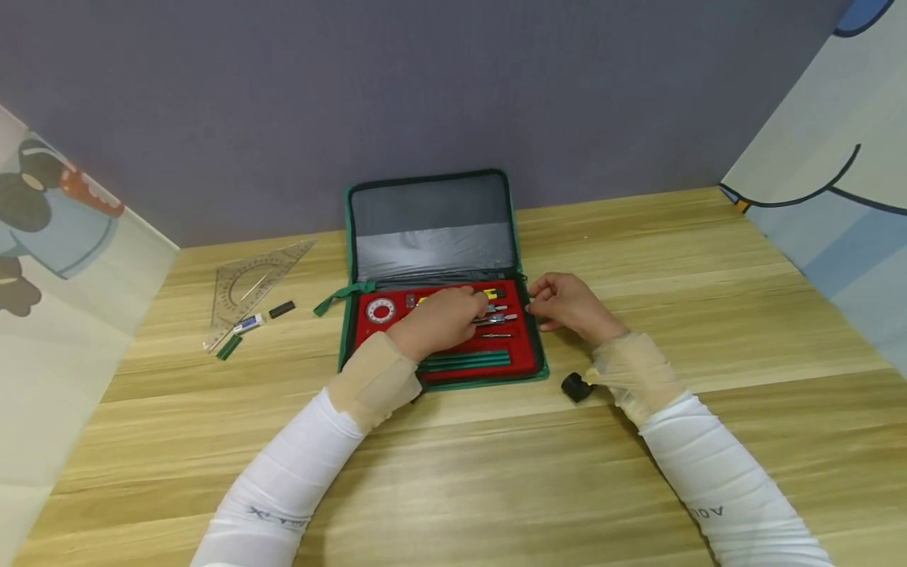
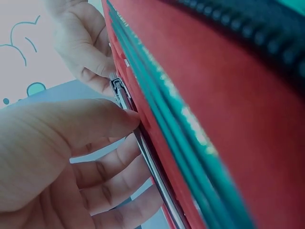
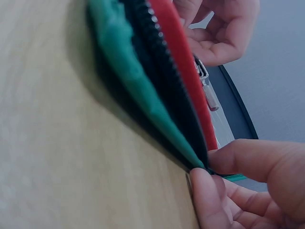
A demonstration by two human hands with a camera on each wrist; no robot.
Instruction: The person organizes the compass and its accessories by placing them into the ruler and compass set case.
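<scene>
An unzipped green case (image 1: 534, 374) lies open on the table, its dark lid (image 1: 432, 209) raised toward the wall. Drawing tools sit in its red tray (image 1: 522, 339). My left hand (image 1: 448, 319) reaches over the tray; thumb and fingers pinch a slim silver drawing compass (image 2: 155, 164) lying along it. At the case's right side, my right hand (image 1: 572, 307) pinches the green fabric edge (image 3: 164, 121) between thumb and forefinger. Green pencils (image 1: 464, 362) lie along the tray's front, and a white ring-shaped piece (image 1: 380, 310) sits at its left. My left hand hides the tray's middle.
Left of the case lie a clear set square (image 1: 225, 287), an eraser (image 1: 248, 324), a small black piece (image 1: 282, 309) and a small green piece (image 1: 229, 347). A black object (image 1: 577, 387) is by my right wrist. The wall (image 1: 439, 94) rises behind the case.
</scene>
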